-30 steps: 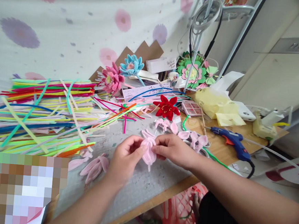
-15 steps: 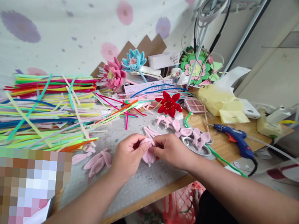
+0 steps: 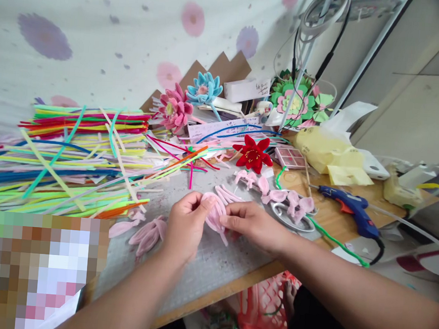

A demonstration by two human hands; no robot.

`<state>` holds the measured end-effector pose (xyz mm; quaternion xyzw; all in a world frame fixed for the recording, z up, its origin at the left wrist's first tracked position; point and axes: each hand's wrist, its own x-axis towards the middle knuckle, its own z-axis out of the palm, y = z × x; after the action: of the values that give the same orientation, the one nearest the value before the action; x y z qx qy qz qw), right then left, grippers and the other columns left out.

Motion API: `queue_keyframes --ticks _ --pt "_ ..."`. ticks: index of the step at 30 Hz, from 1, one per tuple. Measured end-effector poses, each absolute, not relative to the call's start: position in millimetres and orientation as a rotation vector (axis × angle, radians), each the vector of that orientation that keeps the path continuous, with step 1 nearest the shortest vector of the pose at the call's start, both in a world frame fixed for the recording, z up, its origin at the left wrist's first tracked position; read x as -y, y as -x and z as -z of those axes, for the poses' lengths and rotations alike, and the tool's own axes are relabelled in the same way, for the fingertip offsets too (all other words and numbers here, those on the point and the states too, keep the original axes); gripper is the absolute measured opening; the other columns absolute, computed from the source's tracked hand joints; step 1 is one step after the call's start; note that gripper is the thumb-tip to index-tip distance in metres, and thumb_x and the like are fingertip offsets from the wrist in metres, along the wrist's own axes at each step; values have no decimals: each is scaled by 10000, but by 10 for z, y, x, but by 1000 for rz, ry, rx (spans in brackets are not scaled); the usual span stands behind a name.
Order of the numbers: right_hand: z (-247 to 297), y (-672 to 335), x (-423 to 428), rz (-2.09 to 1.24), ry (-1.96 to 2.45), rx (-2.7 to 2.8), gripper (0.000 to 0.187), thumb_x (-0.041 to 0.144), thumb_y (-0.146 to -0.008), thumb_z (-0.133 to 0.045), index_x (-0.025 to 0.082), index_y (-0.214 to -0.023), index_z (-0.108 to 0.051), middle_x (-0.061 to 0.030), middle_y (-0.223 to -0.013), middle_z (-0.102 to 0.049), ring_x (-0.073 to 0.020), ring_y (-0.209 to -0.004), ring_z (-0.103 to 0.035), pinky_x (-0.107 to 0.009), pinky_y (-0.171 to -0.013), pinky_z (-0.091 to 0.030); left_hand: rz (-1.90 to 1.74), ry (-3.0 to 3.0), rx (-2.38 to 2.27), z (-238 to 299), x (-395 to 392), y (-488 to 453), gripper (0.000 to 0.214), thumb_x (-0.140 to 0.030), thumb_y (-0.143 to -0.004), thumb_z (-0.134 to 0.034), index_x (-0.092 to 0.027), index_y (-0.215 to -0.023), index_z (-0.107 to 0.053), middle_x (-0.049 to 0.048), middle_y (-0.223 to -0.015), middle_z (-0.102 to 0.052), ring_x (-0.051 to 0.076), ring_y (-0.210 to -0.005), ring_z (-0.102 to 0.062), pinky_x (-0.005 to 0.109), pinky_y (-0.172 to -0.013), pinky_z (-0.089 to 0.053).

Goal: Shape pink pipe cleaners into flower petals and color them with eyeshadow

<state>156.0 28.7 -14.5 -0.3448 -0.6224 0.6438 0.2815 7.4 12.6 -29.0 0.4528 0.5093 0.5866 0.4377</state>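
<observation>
Between my two hands is a pale pink petal bent from pipe cleaners (image 3: 214,214), its loose ends pointing down. My left hand (image 3: 187,224) pinches its upper left side between thumb and fingers. On its right edge, my right hand (image 3: 251,224) closes with thumb and fingertips. Straight pink pipe cleaners (image 3: 228,193) lie just behind it. To the left of my left hand rests a bundle of looped pink petals (image 3: 147,236). A row of small pink petals (image 3: 278,195) lies beyond my right hand.
Heaps of coloured pipe cleaners (image 3: 63,172) cover the left side. A red flower (image 3: 254,154) lies behind my hands. A blue glue gun (image 3: 347,205) and a green pipe cleaner (image 3: 337,241) are at the right. Pink (image 3: 174,107) and blue (image 3: 204,89) flowers stand at the back.
My hands have moved slightly apart. The petal now shows more of its strands and has tilted, with its ends toward the lower right. The view has shifted a little.
</observation>
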Motion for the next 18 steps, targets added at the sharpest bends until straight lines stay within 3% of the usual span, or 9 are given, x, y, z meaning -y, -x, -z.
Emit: queue_keyframes --ticks 8,15,18 --pt "137 -1583 -250 -1800 950 1501 204 327 -721 -634 150 -671 -545 -21 -666 -625 -102 -575 -554 -230 -573 -433 -1475 -922 -1130 247 -157 -94 196 -325 -744 -646 -145 -713 -577 -18 -642 -570 101 -581 -507 218 -544 -414" --pt "-14 -1767 -312 -1006 1220 1923 93 198 -736 -608 144 -662 -625 8 -576 -593 -89 -532 -501 -203 -508 -362 -1548 -926 -1166 245 -91 -144 172 -310 -750 -638 -150 -708 -590 -5 -652 -593 116 -605 -532 238 -575 -444" --pt "-41 -1837 -343 -859 1231 2013 85 185 -751 -605 150 -683 -643 5 -595 -620 -94 -547 -524 -200 -515 -371 -1449 -879 -1153 212 -89 -137 158 -285 -709 -654 -152 -669 -578 -7 -648 -582 119 -589 -524 249 -563 -455"
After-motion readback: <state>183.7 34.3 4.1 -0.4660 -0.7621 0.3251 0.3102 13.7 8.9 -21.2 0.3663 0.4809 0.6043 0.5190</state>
